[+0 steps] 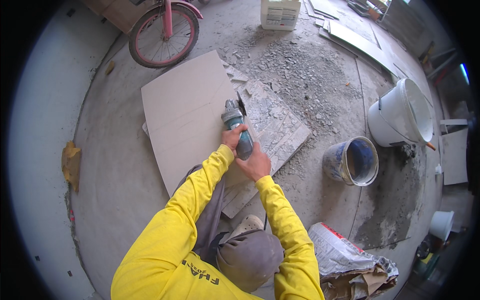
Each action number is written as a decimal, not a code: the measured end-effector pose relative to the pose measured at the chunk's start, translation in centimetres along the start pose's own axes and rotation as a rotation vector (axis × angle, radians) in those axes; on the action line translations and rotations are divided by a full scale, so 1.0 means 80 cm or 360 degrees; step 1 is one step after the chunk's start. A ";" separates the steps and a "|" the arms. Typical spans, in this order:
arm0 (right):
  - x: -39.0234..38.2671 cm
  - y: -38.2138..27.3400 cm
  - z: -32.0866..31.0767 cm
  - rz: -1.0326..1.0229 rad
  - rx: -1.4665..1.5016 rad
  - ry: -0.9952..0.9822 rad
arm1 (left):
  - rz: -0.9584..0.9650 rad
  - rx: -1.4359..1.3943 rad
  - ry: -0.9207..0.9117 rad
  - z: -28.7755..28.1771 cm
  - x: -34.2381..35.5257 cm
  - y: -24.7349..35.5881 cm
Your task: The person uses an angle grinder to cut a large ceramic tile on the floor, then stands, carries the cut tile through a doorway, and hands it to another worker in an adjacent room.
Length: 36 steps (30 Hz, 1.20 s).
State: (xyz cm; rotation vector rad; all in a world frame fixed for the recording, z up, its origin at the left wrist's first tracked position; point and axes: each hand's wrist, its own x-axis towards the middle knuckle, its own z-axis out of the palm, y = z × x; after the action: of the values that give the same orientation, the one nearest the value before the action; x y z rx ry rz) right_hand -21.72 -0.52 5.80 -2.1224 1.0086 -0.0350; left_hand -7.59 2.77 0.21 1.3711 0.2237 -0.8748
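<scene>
Both my hands grip a teal and grey angle grinder (244, 142) with a dark disc at its far end. My left hand (234, 136) wraps round the body just behind the metal head. Lower down, my right hand (256, 162) is closed round the rear of the handle. The disc stands on edge along the right side of a large beige tile (187, 105); whether it touches the tile I cannot tell. Under the tile lies a thick, scored and chipped slab (280, 122), which sticks out to the right.
Broken chips (305, 70) litter the floor beyond the slab. To the right stand a dirty bucket (350, 161) and a white bucket (400, 114). A torn paper sack (350, 260) lies near my right arm. A pink bicycle wheel (164, 36) and a white canister (280, 14) are at the back.
</scene>
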 end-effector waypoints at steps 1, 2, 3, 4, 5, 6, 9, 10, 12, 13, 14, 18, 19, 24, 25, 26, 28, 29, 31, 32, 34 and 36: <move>-0.002 0.001 -0.001 0.0009 0.0008 0.0004 | -0.0004 0.0016 0.0002 0.000 0.000 -0.001; -0.004 0.001 -0.001 0.0020 0.0022 0.0001 | -0.0010 0.0031 0.0007 -0.001 0.000 -0.003; -0.006 0.003 -0.001 -0.0001 0.0032 0.0004 | -0.0006 0.0026 0.0001 -0.001 -0.001 -0.005; -0.008 0.004 -0.002 -0.0023 0.0048 0.0004 | -0.0001 0.0021 -0.0004 -0.001 -0.003 -0.008; -0.011 0.006 -0.002 -0.0032 0.0065 -0.0001 | 0.0003 0.0017 -0.0007 -0.002 -0.006 -0.011; -0.013 0.008 -0.003 -0.0051 0.0071 0.0005 | -0.0002 0.0028 -0.0007 -0.002 -0.008 -0.013; -0.020 0.010 -0.005 -0.0063 0.0077 0.0011 | 0.0002 0.0049 -0.0002 -0.002 -0.015 -0.016; -0.022 0.011 -0.006 -0.0055 0.0068 0.0006 | 0.0009 0.0048 0.0002 -0.002 -0.017 -0.017; -0.025 0.013 -0.006 -0.0043 0.0064 -0.0003 | 0.0016 0.0070 0.0014 -0.001 -0.021 -0.019; -0.027 0.014 -0.006 -0.0039 0.0069 -0.0010 | 0.0015 0.0095 0.0023 -0.001 -0.022 -0.020; -0.028 0.016 -0.006 -0.0036 0.0075 -0.0015 | 0.0014 0.0119 0.0032 -0.001 -0.023 -0.020; -0.032 0.021 -0.002 -0.0058 0.0094 0.0034 | 0.0008 0.0092 0.0012 -0.002 -0.030 -0.023; -0.033 0.022 -0.001 -0.0049 0.0091 0.0030 | 0.0008 0.0097 0.0008 -0.002 -0.031 -0.023; -0.034 0.021 -0.003 -0.0026 0.0066 0.0016 | 0.0010 0.0079 -0.0008 -0.002 -0.032 -0.024; -0.034 0.019 -0.003 -0.0011 0.0060 -0.0001 | 0.0011 0.0074 -0.0010 -0.002 -0.031 -0.023; -0.033 0.017 -0.004 0.0001 0.0055 -0.0020 | 0.0014 0.0068 -0.0009 -0.002 -0.029 -0.023; -0.029 0.013 -0.005 0.0008 0.0034 -0.0027 | -0.0003 0.0071 -0.0001 -0.003 -0.024 -0.021; -0.028 0.011 -0.005 0.0014 0.0024 -0.0030 | -0.0013 0.0074 0.0001 -0.004 -0.022 -0.020; -0.024 0.009 -0.005 0.0001 0.0038 -0.0026 | 0.0001 0.0081 -0.0010 -0.004 -0.017 -0.018; -0.023 0.008 -0.005 0.0001 0.0044 -0.0025 | 0.0008 0.0085 -0.0016 -0.004 -0.016 -0.016; -0.020 0.008 -0.003 -0.0004 0.0041 -0.0024 | 0.0007 0.0089 -0.0018 -0.005 -0.014 -0.014; -0.016 0.008 -0.001 -0.0009 0.0039 -0.0019 | 0.0002 0.0086 -0.0013 -0.004 -0.012 -0.011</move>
State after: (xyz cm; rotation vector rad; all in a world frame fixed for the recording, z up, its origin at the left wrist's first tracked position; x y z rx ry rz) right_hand -23.04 0.08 5.81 -2.1011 0.9904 -0.0368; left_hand -8.70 3.50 0.05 1.4178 0.1941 -0.8907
